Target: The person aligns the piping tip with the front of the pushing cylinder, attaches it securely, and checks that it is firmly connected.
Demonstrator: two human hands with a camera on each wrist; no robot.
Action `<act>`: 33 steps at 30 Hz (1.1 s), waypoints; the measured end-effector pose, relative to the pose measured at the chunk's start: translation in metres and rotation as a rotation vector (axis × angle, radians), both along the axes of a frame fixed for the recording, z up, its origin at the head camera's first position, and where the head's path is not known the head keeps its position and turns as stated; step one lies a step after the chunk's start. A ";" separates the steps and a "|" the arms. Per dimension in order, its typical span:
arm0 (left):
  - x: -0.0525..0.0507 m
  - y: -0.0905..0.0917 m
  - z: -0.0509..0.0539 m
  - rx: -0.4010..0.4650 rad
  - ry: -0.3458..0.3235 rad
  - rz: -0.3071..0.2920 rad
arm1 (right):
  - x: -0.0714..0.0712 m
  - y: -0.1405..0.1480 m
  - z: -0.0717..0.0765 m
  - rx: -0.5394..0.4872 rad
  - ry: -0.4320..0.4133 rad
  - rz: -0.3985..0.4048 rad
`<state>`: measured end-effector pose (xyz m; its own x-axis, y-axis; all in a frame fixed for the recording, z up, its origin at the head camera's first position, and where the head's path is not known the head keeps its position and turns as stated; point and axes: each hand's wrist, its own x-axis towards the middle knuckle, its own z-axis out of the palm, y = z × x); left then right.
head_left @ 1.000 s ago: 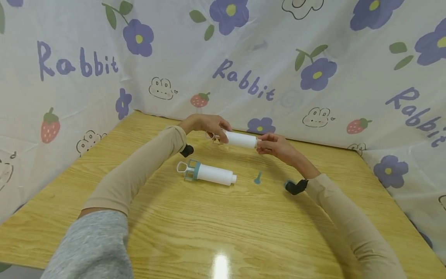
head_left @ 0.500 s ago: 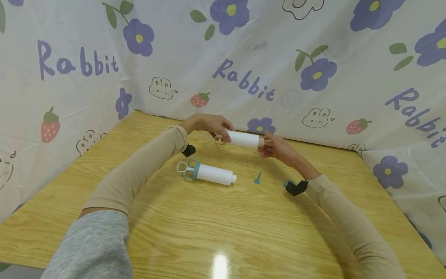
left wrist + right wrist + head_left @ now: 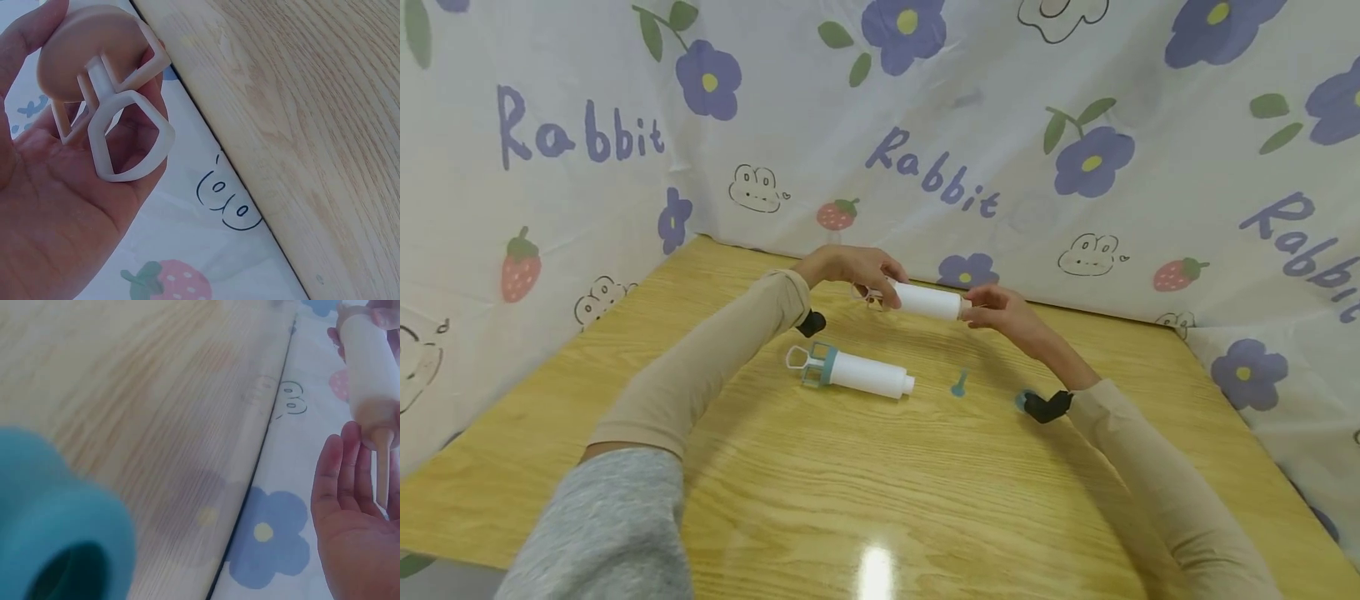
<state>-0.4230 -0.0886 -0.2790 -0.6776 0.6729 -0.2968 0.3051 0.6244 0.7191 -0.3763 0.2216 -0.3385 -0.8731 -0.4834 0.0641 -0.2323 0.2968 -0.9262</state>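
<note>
A large white plastic syringe (image 3: 925,301) with a beige collar and ring-shaped plunger handle (image 3: 128,134) is held above the back of the table, lying nearly level. My left hand (image 3: 867,268) grips its handle end, fingers and thumb round the barrel. At the other end my right hand (image 3: 1003,315) pinches the beige nozzle (image 3: 382,469); its fingers lie behind the nozzle, and the thumb is mostly out of the right wrist view. A second white syringe (image 3: 868,374) with teal collar and white ring handle lies on the table in front.
Right of the second syringe lies a small teal nozzle (image 3: 958,385). A round teal piece (image 3: 1021,402) shows partly behind the black right wrist camera (image 3: 1048,407). The wooden table (image 3: 850,483) ends against a printed cloth (image 3: 1022,233) at the back.
My right fingers shifted at the nozzle: half a second ago the index finger stood raised, now it is back down by the tip. The left hand keeps its grip. The head view shifted slightly.
</note>
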 end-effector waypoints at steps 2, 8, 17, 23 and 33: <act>0.000 0.000 0.000 0.004 -0.002 -0.002 | 0.000 0.000 -0.001 0.002 -0.022 -0.004; 0.002 0.000 0.000 0.015 -0.003 0.001 | -0.003 -0.003 -0.001 0.005 -0.091 0.007; 0.002 -0.002 0.000 0.002 0.001 0.004 | 0.000 0.008 -0.006 -0.069 -0.017 -0.025; 0.001 -0.004 -0.001 0.010 -0.003 0.011 | 0.006 0.004 -0.007 -0.054 0.039 0.032; 0.001 0.000 -0.001 0.021 0.006 0.001 | -0.001 0.000 -0.008 -0.041 -0.057 0.006</act>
<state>-0.4216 -0.0888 -0.2805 -0.6799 0.6784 -0.2783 0.3091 0.6094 0.7301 -0.3777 0.2214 -0.3469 -0.8731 -0.4864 0.0346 -0.1808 0.2570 -0.9494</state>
